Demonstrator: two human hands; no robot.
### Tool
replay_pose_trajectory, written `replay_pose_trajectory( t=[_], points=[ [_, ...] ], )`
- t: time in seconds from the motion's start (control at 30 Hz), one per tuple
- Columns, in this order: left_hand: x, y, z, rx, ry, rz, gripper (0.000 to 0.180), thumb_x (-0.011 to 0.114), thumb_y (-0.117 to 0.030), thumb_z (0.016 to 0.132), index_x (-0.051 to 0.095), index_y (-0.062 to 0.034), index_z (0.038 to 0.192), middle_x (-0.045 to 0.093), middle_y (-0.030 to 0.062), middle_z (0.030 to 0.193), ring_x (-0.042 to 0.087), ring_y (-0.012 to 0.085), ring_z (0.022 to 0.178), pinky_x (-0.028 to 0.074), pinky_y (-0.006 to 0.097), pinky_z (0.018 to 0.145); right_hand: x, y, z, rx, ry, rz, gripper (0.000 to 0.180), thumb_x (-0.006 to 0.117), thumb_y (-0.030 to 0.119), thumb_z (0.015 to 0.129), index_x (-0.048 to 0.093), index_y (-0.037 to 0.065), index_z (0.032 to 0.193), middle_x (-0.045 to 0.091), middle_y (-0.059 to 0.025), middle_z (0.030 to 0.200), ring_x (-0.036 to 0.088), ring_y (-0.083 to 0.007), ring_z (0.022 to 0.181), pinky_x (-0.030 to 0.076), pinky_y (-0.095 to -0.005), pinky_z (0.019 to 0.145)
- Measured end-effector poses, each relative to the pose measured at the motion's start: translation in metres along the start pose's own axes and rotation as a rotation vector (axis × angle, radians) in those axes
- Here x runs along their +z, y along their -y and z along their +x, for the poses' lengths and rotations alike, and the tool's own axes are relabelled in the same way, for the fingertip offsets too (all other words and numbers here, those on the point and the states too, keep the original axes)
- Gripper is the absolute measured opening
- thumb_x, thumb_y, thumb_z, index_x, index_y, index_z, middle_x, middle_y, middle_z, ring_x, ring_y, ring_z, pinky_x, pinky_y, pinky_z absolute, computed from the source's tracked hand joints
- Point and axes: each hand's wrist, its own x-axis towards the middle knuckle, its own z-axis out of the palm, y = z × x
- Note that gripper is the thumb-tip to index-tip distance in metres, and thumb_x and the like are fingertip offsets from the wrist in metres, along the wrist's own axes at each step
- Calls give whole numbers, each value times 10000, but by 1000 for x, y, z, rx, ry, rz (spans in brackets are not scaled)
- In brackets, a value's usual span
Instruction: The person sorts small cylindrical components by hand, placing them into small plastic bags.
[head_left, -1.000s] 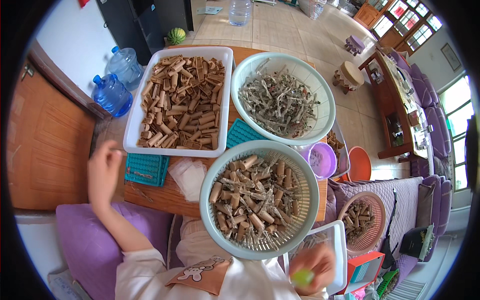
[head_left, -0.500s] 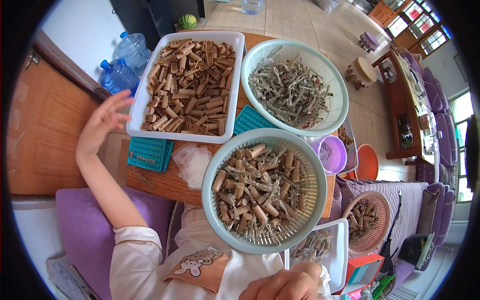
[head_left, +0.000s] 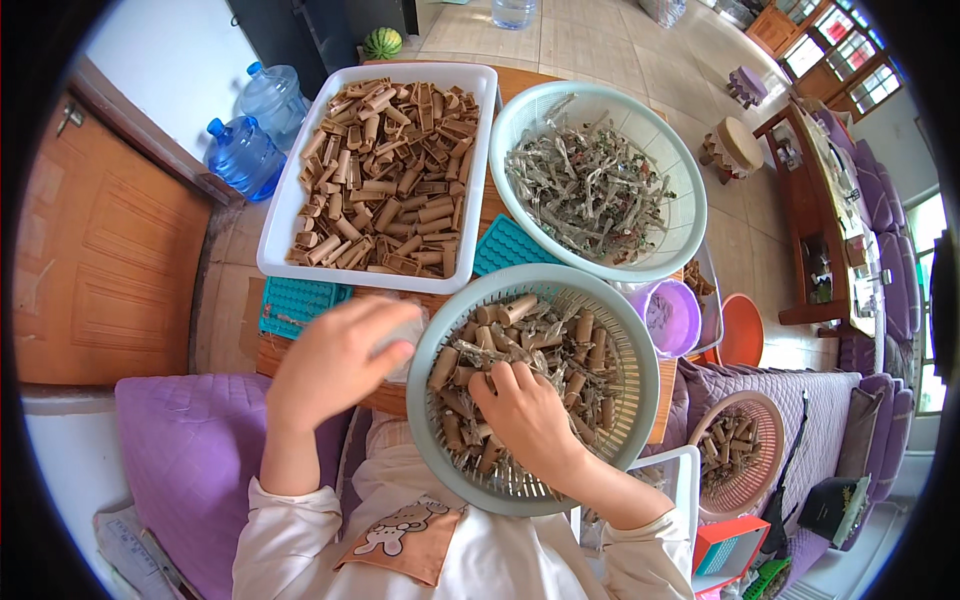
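A pale green round basket sits on my lap, filled with several short brown tube-shaped pieces mixed with grey shreds. My right hand lies inside the basket, palm down, fingers curled among the brown pieces. My left hand rests at the basket's left rim, fingers bent over a white bundle beside it. I cannot tell whether either hand has a firm hold on anything.
A white rectangular tray of brown tubes and a second green basket of grey shreds stand on the wooden table beyond. Teal moulds, purple bowl, orange bowl, small basket at right, water bottles at left.
My left hand came down from beside the white tray to the basket's left rim. My right hand rose from the lower edge into the basket. The view shifted slightly.
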Motion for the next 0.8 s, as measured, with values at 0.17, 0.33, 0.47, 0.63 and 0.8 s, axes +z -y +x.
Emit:
replay_pose_trajectory(
  t=[0.17,0.33,0.47,0.63,0.8],
  points=[
    [50,-14,12,184,40,-72,343,602,-53,715,557,-60,1055,590,124,982,569,279,903,470,351,767,-18,-8,-9,16,5,52,262,591,106,670,525,57,919,451,-53,792,509,-194,723,459,-282,592],
    [84,-31,23,418,170,-189,379,597,-56,724,521,-29,1094,583,150,1011,569,275,927,459,358,801,-29,-25,-34,101,-111,561,278,655,130,699,502,33,911,548,-90,875,563,-242,735,481,-324,623],
    [89,-37,30,362,326,-373,317,586,-64,741,547,-47,1055,601,145,930,580,305,859,464,378,736,-21,-31,-65,300,-181,1118,309,623,189,789,449,13,974,553,-76,819,566,-149,693,469,-266,578],
    [90,-51,27,320,302,-580,212,579,-115,773,583,-62,978,607,108,773,597,271,732,466,368,654,-13,-33,-69,491,-497,2008,427,495,364,868,440,17,1111,529,-31,806,488,-63,685,415,-181,618],
    [88,-56,23,331,252,-671,133,608,-135,770,604,-62,882,603,82,719,580,252,663,449,338,599,-16,-25,-58,694,-412,1953,386,494,315,884,470,8,1116,539,-17,820,488,-61,702,411,-184,637]
  ],
)
